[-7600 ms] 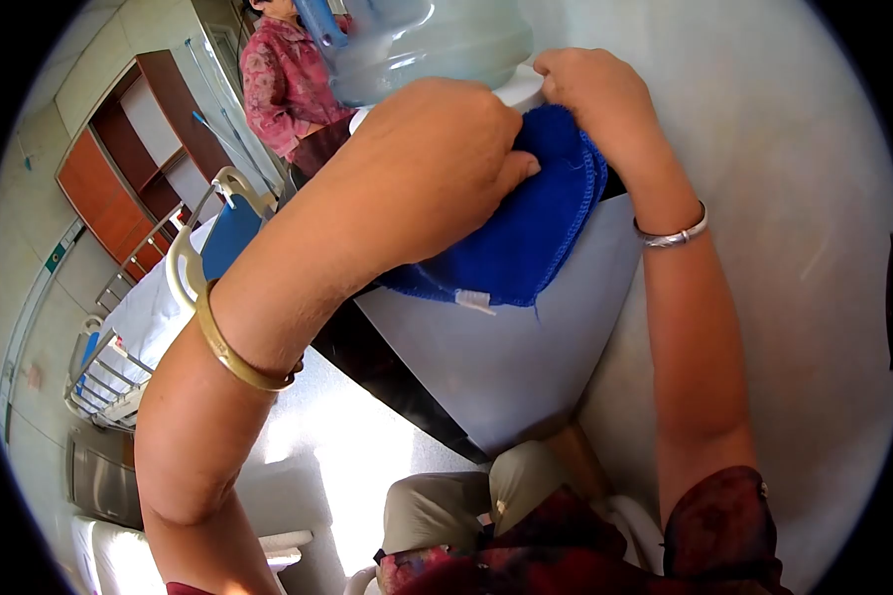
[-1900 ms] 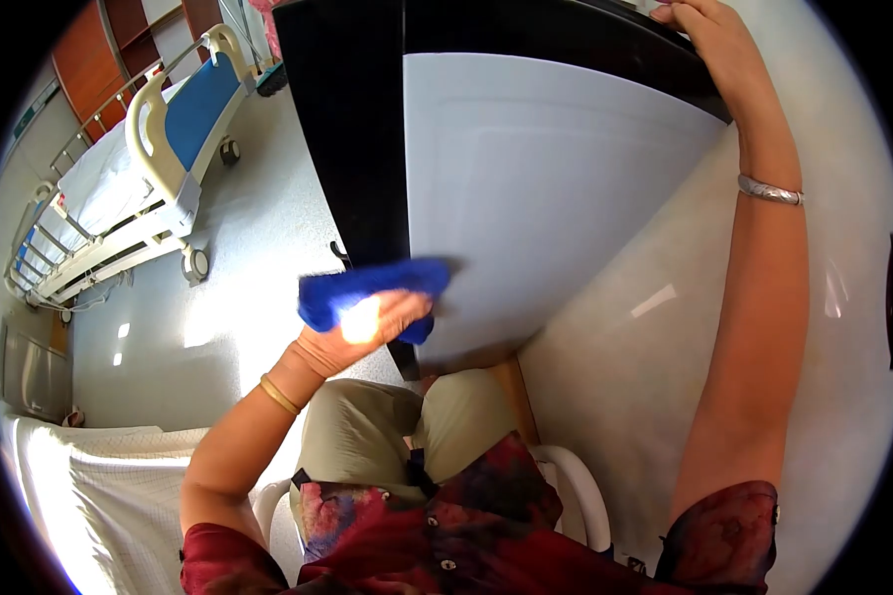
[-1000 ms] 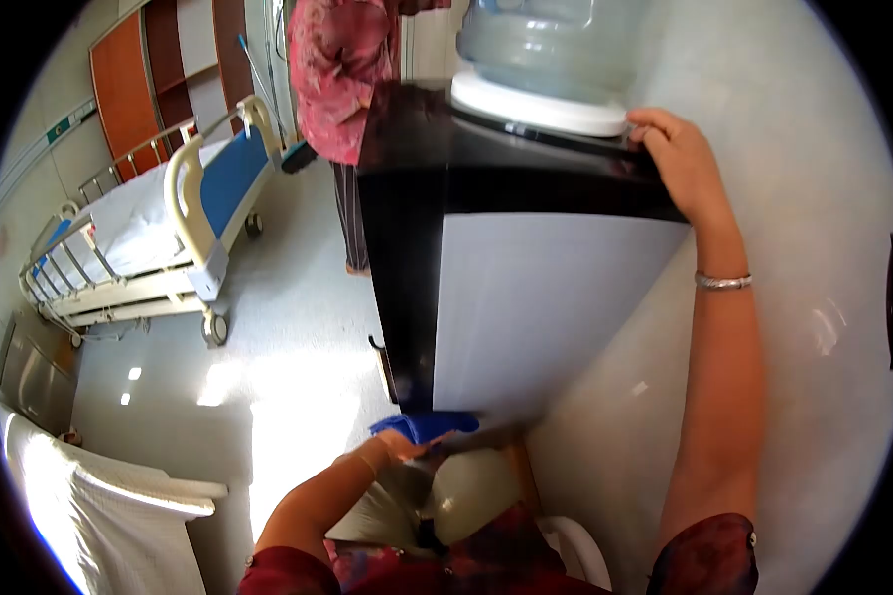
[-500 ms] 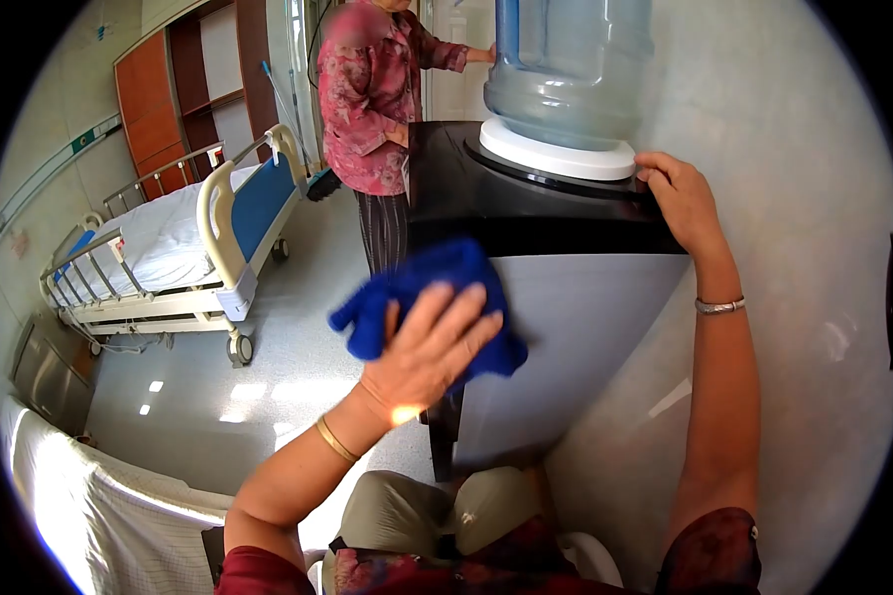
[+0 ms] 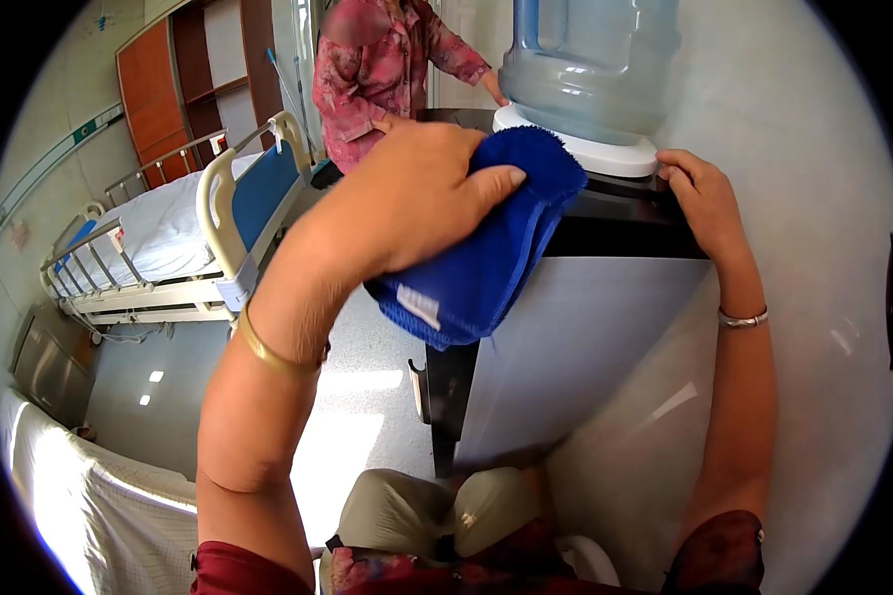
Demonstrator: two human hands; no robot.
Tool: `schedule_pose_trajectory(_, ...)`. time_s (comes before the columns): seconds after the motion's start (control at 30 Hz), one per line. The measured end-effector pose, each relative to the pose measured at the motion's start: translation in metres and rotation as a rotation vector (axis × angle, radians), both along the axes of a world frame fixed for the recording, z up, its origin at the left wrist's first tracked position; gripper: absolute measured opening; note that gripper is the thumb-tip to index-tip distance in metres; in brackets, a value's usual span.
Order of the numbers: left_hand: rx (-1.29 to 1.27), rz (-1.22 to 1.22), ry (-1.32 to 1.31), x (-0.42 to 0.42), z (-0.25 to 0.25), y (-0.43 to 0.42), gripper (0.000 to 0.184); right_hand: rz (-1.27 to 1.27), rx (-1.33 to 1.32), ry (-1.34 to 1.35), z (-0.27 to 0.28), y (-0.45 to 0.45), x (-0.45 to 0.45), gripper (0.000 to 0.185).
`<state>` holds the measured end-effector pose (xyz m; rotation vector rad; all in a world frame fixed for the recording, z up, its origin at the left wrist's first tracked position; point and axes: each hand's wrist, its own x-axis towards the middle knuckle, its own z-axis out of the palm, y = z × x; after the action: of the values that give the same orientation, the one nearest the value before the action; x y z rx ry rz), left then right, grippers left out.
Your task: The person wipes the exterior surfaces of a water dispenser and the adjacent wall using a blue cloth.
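My left hand (image 5: 422, 193) grips a folded blue cleaning cloth (image 5: 476, 283) with a small white label, thumb over its upper part. The cloth hangs in front of the top left part of a water dispenser (image 5: 566, 337), which has a black top and a grey side panel. Whether the cloth touches the top is hidden. My right hand (image 5: 702, 198) is closed on the far right edge of the dispenser's top, fingertips beside the white collar (image 5: 605, 154). A large clear blue water bottle (image 5: 590, 84) stands upside down in that collar.
Across the dispenser stands another person in a pink floral shirt (image 5: 392, 74), one hand (image 5: 493, 87) near the bottle's base. A hospital bed (image 5: 169, 223) with side rails is to the left. The wall (image 5: 804, 297) runs close on the right. A white cloth cover (image 5: 109, 506) lies lower left.
My left hand has lifted the blue cloth up toward the dispenser's top and turned over, its back now facing up. My right hand stays on the edge. The other person's hand appears lower.
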<state>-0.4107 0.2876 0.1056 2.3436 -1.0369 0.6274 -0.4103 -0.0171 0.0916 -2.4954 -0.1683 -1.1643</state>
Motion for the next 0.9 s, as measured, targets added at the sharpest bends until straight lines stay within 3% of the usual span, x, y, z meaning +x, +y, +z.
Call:
schedule_pose_trajectory(0.13,0.14,0.126,0.074,0.032,0.018,-0.009,0.038,0.014,-0.007,-0.016,0.001,0.002,-0.001,0.03)
schedule_pose_trajectory(0.9,0.402,0.3,-0.156,0.22,0.024,-0.034,0.039,0.067,0.035,-0.119,-0.004,0.003,0.003,0.025)
